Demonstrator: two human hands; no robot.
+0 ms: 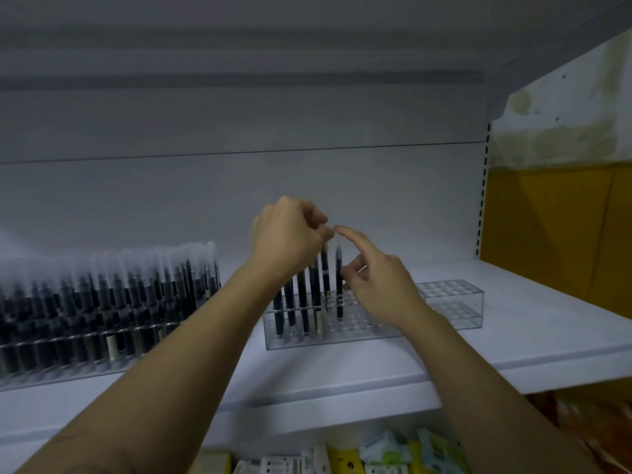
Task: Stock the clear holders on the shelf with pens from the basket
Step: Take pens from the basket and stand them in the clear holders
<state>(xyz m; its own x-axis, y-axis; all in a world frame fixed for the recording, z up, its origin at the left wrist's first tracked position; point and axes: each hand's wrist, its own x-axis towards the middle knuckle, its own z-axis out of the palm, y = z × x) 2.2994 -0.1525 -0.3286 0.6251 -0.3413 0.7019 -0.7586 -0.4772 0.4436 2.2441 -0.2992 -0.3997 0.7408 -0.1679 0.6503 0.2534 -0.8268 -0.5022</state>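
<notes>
This looks like a shop. A white shelf (444, 360) runs to a slotted upright (483, 200). A clear holder (68, 372) stands packed with rows of identical pens (113, 302), and small packaged goods (379, 455) fill the tier below.

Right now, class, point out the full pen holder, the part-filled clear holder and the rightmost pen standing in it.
full pen holder (68, 364): head view, on its clear front wall.
part-filled clear holder (451, 302): head view, on its bare right end.
rightmost pen (339, 304): head view, on its lower barrel.

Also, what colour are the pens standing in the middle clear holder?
The pens look black or very dark; head view shows them.
</notes>
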